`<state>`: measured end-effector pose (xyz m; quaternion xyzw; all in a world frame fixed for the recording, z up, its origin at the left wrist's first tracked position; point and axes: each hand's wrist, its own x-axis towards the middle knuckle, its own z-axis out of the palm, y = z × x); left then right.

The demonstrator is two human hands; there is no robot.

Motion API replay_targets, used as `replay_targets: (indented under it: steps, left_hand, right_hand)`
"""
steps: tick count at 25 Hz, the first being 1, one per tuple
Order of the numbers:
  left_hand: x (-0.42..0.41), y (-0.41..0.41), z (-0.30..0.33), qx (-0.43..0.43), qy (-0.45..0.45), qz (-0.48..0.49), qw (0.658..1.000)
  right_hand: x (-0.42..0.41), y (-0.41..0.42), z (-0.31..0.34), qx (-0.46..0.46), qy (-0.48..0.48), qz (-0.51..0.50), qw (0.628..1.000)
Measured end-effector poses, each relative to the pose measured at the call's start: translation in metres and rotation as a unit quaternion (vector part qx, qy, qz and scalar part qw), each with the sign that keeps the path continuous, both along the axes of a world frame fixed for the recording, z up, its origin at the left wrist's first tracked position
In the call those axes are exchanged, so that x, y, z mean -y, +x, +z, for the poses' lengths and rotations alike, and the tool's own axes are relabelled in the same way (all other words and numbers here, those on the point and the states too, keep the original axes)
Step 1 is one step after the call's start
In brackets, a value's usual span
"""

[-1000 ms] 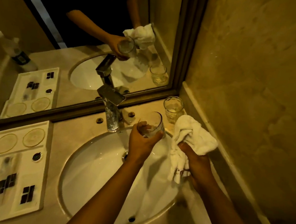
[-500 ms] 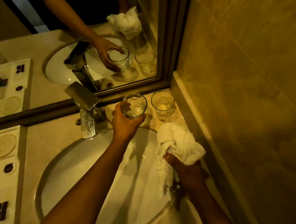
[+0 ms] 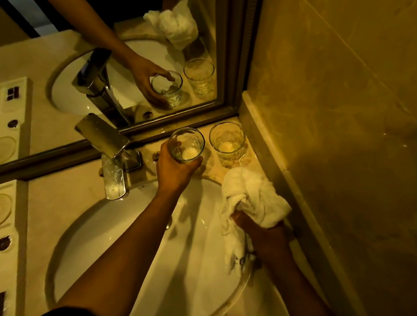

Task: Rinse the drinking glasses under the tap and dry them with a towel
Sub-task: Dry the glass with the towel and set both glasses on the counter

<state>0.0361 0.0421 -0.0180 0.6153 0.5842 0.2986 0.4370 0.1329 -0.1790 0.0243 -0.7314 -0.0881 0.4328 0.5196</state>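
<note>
Now: clear ribbed drinking glass (image 3: 186, 145) gripped upright by left hand (image 3: 174, 170), fingers curled round wall, just beside second clear glass (image 3: 226, 140) standing on beige marble counter (image 3: 59, 196). Set-down judged in hand; gentle release needed. White crumpled towel (image 3: 254, 198) clutched in right hand (image 3: 263, 235).

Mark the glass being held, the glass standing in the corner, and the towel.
held glass (image 3: 187, 144), head view, on its near inner wall, above the left hand's fingers.
corner glass (image 3: 227, 144), head view, on its base seen through the mouth.
towel (image 3: 254, 195), head view, on the bunched upper part.
</note>
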Motion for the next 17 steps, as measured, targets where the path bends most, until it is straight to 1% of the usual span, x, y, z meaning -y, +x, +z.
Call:
replay_targets:
  steps: [5, 8, 11, 12, 13, 14, 15, 16, 17]
  left_hand:
    - [-0.001, 0.002, -0.001, -0.017, 0.012, -0.006, 1.000]
    - [0.000, -0.003, -0.006, -0.026, 0.002, -0.004, 1.000]
    - [0.030, -0.015, -0.003, -0.069, -0.004, 0.014, 0.997]
    - [0.050, -0.021, 0.001, -0.073, -0.001, 0.017, 0.997]
    - [0.072, -0.028, 0.008, -0.048, -0.018, 0.012, 0.999]
    - [0.095, -0.035, 0.019, 0.012, -0.083, -0.010, 0.996]
    - [0.118, -0.041, 0.030, 0.107, -0.200, -0.041, 0.973]
    - [0.139, -0.048, 0.043, 0.211, -0.317, -0.072, 0.922]
    - [0.154, -0.055, 0.053, 0.276, -0.394, -0.082, 0.873]
  right_hand:
    - [0.001, -0.001, -0.001, -0.011, 0.015, -0.017, 1.000]
    - [0.005, -0.005, -0.002, 0.011, 0.002, 0.009, 1.000]
    - [0.013, -0.010, 0.002, 0.022, 0.026, 0.026, 0.999]
    - [0.016, -0.012, 0.006, 0.021, 0.037, 0.024, 0.999]
    - [0.020, -0.014, 0.009, 0.021, 0.049, 0.024, 0.998]
    - [0.026, -0.017, 0.012, 0.014, 0.059, 0.025, 0.998]
    - [0.033, -0.021, 0.013, 0.004, 0.066, 0.030, 0.997]
    - [0.039, -0.026, 0.015, -0.005, 0.067, 0.035, 0.997]
    - [0.046, -0.029, 0.015, -0.007, 0.065, 0.046, 0.997]
